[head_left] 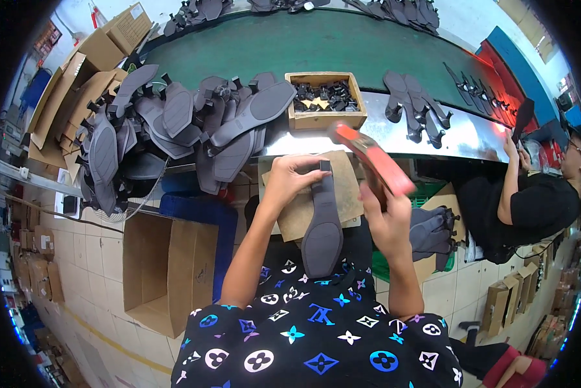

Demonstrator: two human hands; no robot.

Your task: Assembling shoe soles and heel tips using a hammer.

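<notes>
A dark grey shoe sole (323, 236) with a small heel lies lengthwise in front of me, toe end toward my body. My left hand (294, 184) is closed on its heel end, thumb and fingers pinching about the small black heel tip (325, 166). Beneath that end is a brown board (347, 187) on my lap. My right hand (389, 220) grips a hammer with a red handle (384, 167), raised to the right of the heel. The hammer's head points away from me and is slightly blurred.
Ahead, a wooden box (327, 121) of small black pieces stands on the metal edge of a green conveyor belt (271, 45). Soles are heaped at left (174, 116); several lie at right (410, 97). A cardboard box (193, 271) is at lower left. A co-worker (530, 200) sits at right.
</notes>
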